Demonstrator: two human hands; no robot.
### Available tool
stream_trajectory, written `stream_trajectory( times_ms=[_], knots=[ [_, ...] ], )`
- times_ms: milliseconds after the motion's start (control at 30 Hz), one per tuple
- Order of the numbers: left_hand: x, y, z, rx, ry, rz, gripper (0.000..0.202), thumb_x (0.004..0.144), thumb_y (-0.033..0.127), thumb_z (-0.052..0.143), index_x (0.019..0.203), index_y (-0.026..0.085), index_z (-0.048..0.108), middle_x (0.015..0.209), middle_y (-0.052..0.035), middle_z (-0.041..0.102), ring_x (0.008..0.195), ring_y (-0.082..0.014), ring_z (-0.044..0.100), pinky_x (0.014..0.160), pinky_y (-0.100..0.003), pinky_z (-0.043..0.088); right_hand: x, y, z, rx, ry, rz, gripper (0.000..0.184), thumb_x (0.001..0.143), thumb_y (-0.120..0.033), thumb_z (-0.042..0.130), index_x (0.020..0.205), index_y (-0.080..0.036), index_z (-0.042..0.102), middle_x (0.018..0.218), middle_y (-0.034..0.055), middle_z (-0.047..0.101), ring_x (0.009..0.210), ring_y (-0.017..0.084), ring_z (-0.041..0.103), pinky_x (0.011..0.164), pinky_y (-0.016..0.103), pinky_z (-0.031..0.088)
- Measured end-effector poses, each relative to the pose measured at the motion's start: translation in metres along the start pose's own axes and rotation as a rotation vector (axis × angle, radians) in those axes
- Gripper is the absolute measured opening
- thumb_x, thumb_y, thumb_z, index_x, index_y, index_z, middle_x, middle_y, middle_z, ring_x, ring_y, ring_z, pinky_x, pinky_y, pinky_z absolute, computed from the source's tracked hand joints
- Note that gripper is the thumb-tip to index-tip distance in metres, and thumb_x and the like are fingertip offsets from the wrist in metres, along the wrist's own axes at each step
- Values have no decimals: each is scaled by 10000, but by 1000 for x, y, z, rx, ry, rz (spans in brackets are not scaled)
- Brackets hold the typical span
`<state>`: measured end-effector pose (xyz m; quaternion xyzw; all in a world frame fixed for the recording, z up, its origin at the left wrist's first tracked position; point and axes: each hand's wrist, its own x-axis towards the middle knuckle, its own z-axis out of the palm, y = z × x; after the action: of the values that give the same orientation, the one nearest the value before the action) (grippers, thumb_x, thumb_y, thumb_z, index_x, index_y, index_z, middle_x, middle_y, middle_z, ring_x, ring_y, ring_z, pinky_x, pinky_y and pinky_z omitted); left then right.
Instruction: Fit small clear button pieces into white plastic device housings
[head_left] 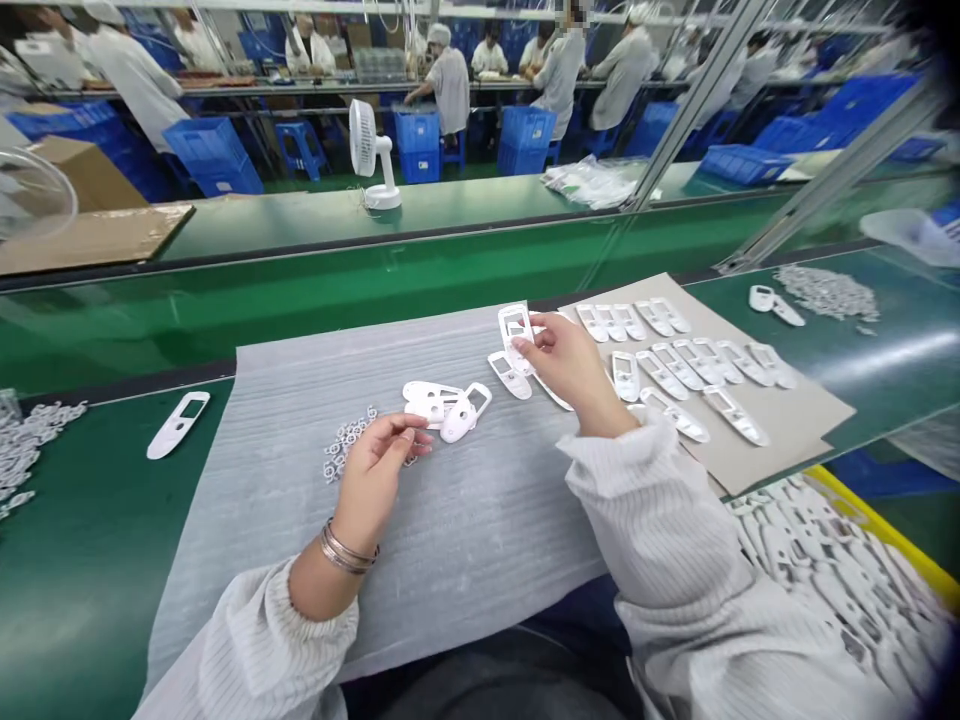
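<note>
My right hand (566, 360) grips a white plastic housing (514, 328) with a rectangular window, held upright near the far edge of the grey foam sheet (480, 520). Just under it, more white housings (509, 376) lie partly covered by the hand. My left hand (380, 460) is closed in a loose pinch, thumb close to the fingertips; whatever it may hold is too small to name. Close to those fingertips lies a loose pile of white housings (459, 418). Small ring-shaped white parts (346, 440) are scattered behind and beside the left hand.
Rows of housings (679, 362) lie on a cardboard sheet (810, 420) to the right. A yellow-rimmed bin (885, 530) of parts stands lower right. One housing (178, 425) and heaped small parts (30, 445) are at left. A fan (375, 150) stands beyond the green barrier (300, 285).
</note>
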<state>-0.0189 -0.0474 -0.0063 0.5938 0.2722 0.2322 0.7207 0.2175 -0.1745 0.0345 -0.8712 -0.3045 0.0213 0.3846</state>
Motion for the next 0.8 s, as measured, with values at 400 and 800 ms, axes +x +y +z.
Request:
stream_trajectory(
  times_ms=[400, 800],
  knots=[
    [2, 1, -1, -49, 18, 0, 236, 773, 357, 652, 877, 146, 673, 767, -24, 650, 694, -115, 614, 700, -238, 502, 28, -12, 9, -277, -218, -213, 230, 936, -207, 605, 1133, -119, 684, 1154, 146, 660, 1020, 255, 635, 919, 374, 480],
    [3, 3, 0, -70, 52, 32, 191, 801, 306, 633, 884, 140, 676, 816, -35, 664, 700, -104, 618, 696, -232, 520, -40, -13, 9, -512, -548, -585, 316, 918, -233, 689, 1220, -139, 681, 1074, 128, 667, 945, 294, 673, 772, 415, 567]
  ],
)
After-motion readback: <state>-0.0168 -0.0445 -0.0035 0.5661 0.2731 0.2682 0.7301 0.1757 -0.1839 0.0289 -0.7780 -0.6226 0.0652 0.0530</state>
